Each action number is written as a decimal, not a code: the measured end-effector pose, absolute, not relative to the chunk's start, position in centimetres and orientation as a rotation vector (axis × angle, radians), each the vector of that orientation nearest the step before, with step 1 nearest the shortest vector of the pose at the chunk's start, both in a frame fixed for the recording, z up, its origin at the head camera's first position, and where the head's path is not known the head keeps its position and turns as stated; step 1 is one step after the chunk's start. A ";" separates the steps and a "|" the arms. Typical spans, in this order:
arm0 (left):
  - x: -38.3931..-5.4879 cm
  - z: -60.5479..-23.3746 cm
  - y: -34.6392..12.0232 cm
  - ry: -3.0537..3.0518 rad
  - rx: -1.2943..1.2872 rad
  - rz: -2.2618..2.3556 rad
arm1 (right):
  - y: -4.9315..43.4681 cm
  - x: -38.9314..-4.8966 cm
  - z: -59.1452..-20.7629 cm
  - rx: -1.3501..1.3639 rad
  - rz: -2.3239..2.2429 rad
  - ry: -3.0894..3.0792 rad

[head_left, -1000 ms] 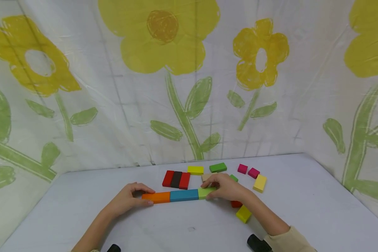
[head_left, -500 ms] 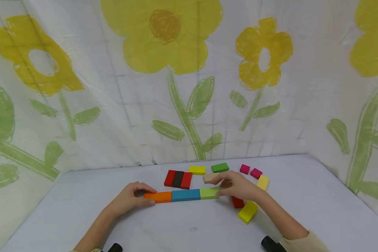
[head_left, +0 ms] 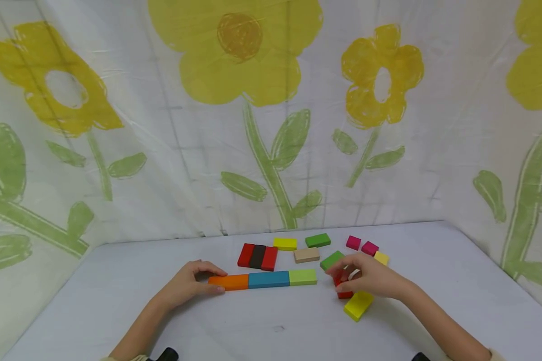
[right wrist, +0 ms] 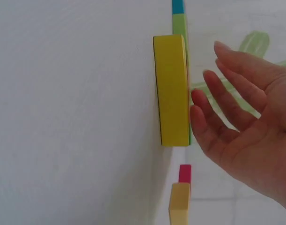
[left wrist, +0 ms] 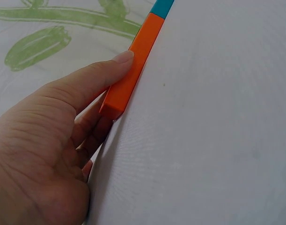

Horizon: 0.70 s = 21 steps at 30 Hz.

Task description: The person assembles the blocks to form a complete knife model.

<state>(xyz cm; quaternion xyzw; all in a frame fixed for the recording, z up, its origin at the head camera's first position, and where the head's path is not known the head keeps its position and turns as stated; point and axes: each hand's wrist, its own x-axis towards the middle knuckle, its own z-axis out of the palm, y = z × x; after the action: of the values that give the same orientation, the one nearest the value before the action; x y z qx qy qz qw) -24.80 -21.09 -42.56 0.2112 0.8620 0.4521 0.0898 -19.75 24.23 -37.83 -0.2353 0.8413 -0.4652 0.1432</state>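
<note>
An orange block (head_left: 235, 282), a blue block (head_left: 268, 279) and a light green block (head_left: 303, 277) lie end to end in a straight row on the white table. My left hand (head_left: 187, 285) pinches the row's orange end, thumb along its near side as the left wrist view shows. To the right of the row, my right hand (head_left: 375, 277) hovers over a red block (head_left: 345, 295), partly covering it. Its fingers are spread and loosely bent, holding nothing, in the right wrist view. A yellow block (right wrist: 172, 93) lies close by the right hand.
Behind the row sit two red blocks with a dark brown block (head_left: 258, 256) between them. Farther back are a yellow block (head_left: 285, 244), a beige block (head_left: 306, 255), green blocks (head_left: 318, 240) and small pink blocks (head_left: 354, 242). A flower-printed curtain (head_left: 185, 200) borders the table.
My right hand has let go of the light green block and moved right, over the red block. The left hand keeps its hold on the orange block.
</note>
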 end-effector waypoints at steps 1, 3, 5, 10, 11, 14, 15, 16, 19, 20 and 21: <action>-24.8 -42.6 -21.1 2.562 0.626 1.346 | 24.5 -19.6 -37.8 -0.668 -1.341 2.416; -24.8 -42.6 -21.0 2.555 0.623 1.355 | 25.0 -19.5 -37.9 -0.658 -1.335 2.404; -24.8 -42.6 -21.0 2.544 0.622 1.365 | 25.6 -19.3 -37.9 -0.649 -1.328 2.402; -24.8 -42.6 -20.9 2.536 0.622 1.371 | 26.8 -19.2 -38.0 -0.629 -1.305 2.385; -24.7 -42.5 -20.9 2.536 0.620 1.370 | 26.9 -19.3 -38.1 -0.625 -1.295 2.382; -24.7 -42.5 -21.0 2.541 0.610 1.363 | 27.4 -19.3 -38.2 -0.610 -1.292 2.356; -24.7 -42.5 -21.0 2.544 0.609 1.360 | 27.5 -19.4 -38.2 -0.612 -1.288 2.349; -24.7 -42.5 -21.0 2.546 0.609 1.359 | 27.6 -19.5 -38.3 -0.615 -1.284 2.342; -24.7 -42.4 -21.1 2.551 0.615 1.356 | 28.1 -19.6 -38.5 -0.634 -1.280 2.310; -24.7 -42.4 -21.1 2.549 0.617 1.357 | 28.2 -19.7 -38.6 -0.642 -1.277 2.297; -24.7 -42.4 -21.0 2.547 0.619 1.359 | 28.4 -19.8 -38.6 -0.648 -1.273 2.286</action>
<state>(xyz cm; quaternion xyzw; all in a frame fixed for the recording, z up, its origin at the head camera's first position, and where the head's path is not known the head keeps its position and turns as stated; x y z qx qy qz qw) -24.73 -21.04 -42.44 0.2088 0.8587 0.4583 0.0946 -19.75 28.40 -38.64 -0.2344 0.8271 -0.4606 0.2210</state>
